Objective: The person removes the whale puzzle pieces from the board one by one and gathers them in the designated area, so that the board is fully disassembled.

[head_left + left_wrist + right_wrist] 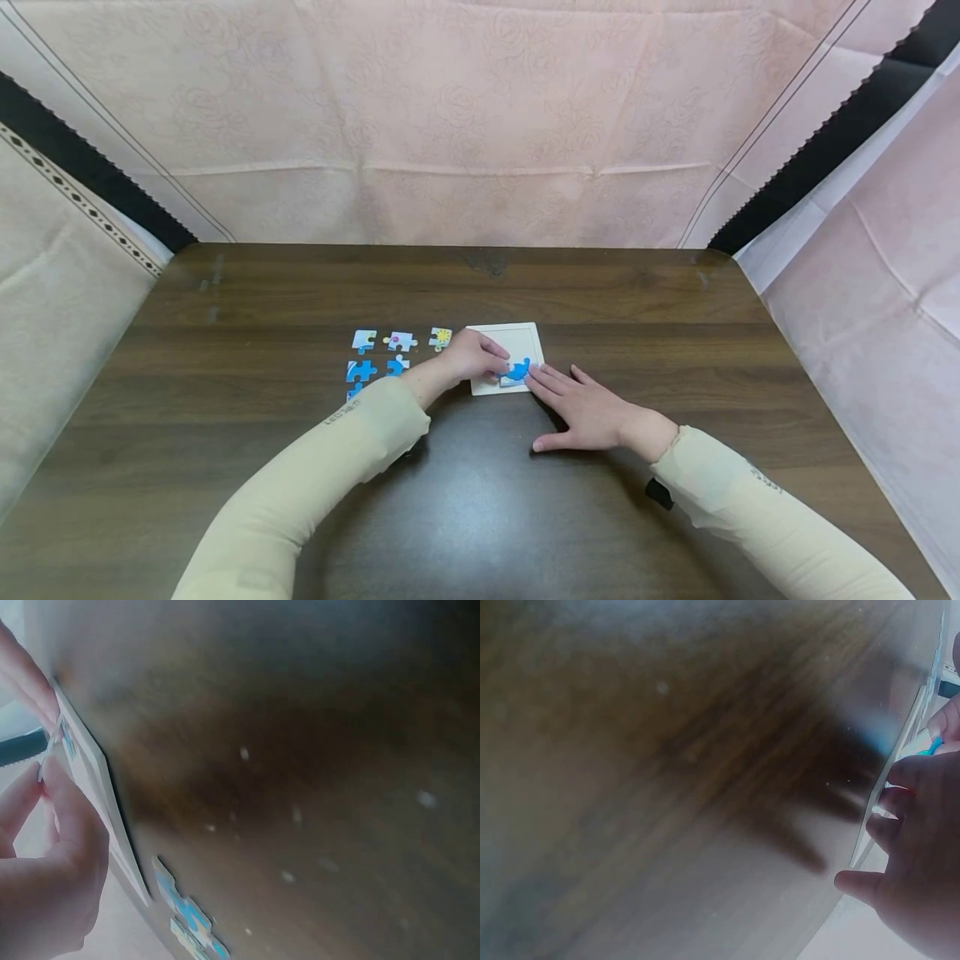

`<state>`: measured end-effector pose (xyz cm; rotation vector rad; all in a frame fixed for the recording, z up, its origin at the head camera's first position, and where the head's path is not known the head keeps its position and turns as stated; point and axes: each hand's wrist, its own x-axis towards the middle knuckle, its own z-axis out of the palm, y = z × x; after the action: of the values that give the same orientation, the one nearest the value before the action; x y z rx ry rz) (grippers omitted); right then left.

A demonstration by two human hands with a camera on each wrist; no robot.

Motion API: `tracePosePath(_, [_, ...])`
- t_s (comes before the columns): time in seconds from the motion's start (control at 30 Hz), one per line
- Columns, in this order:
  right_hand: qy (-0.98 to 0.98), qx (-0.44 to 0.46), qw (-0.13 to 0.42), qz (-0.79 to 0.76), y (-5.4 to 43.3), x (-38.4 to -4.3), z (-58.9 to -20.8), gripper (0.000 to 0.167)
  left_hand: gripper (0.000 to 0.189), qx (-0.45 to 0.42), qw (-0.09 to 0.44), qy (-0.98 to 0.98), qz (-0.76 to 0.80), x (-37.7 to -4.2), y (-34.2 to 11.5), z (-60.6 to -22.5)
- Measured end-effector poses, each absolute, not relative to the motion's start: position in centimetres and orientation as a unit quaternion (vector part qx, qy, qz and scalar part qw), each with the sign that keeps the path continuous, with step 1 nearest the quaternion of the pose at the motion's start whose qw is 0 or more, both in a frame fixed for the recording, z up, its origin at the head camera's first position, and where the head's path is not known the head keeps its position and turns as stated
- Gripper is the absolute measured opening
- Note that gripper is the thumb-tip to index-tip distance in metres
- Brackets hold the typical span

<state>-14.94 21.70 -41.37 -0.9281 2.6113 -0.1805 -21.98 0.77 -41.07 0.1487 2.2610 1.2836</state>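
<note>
A white square puzzle tray (534, 337) lies on the dark wood table. My left hand (472, 357) is over the tray's left part. Between its thumb and forefinger it pinches a thin puzzle piece (49, 750), seen edge-on in the left wrist view. Blue shows on the puzzle piece (517, 370) near the tray's front right corner. My right hand (592, 415) lies spread beside that corner, with its fingertips at the tray's right edge and its thumb apart on the table side. In the right wrist view its straight fingers (900, 801) overlap the tray's rim.
Left of the tray, several loose puzzle pieces (362, 370) lie in rough rows, some partly covered by the left forearm. One yellow-and-blue piece (441, 337) lies close to the tray. Pale cloth (480, 125) hangs behind the table's far edge.
</note>
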Motion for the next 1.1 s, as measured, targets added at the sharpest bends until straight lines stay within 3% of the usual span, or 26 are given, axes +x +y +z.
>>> tracePosePath(0.67, [0.926,-0.320,0.193,-0.063,21.6,-15.0,-41.3,0.089,0.023,0.091,0.353,0.786,0.499,-22.9,-3.6,-39.5])
tracePosePath(1.1, [0.926,-0.323,0.186,-0.064,21.6,-14.9,-41.3,0.089,0.028,0.094,0.371,0.791,0.477,-23.0,-7.9,-38.7])
